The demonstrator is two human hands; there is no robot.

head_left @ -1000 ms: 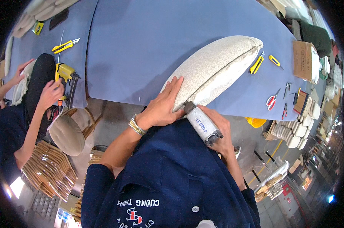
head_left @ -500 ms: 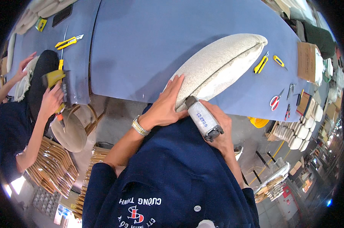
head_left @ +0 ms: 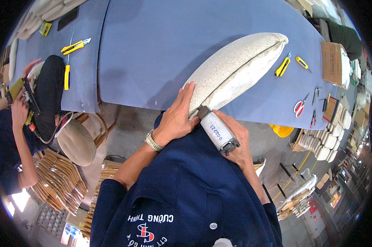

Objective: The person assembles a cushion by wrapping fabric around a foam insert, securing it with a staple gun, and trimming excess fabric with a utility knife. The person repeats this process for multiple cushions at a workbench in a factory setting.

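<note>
A beige fabric-covered seat cushion (head_left: pixel 231 68) stands on edge, tilted, at the near edge of the blue table. A folded seam runs along it, with a paler underside facing right. My left hand (head_left: pixel 177 117) grips its near end, the fingers lying along the fabric and the thumb at the edge. In my right hand (head_left: pixel 235 138) is a staple gun (head_left: pixel 218 131) with a whitish body and a dark end cap. Its nose touches the cushion's underside close to my left thumb. The right fingers are partly hidden behind the tool.
Right on the blue table (head_left: pixel 145 53) lie a yellow utility knife (head_left: pixel 282 66), a smaller yellow cutter (head_left: pixel 302 62), red-handled scissors (head_left: pixel 300 106) and a cardboard box (head_left: pixel 333 64). At left a co-worker's hand (head_left: pixel 19 111) holds another staple gun; a round padded seat (head_left: pixel 77 142) stands below.
My hands, the cushion and the staple gun stay together with only a slight shift. The co-worker's staple gun has moved left and lower, away from the table.
</note>
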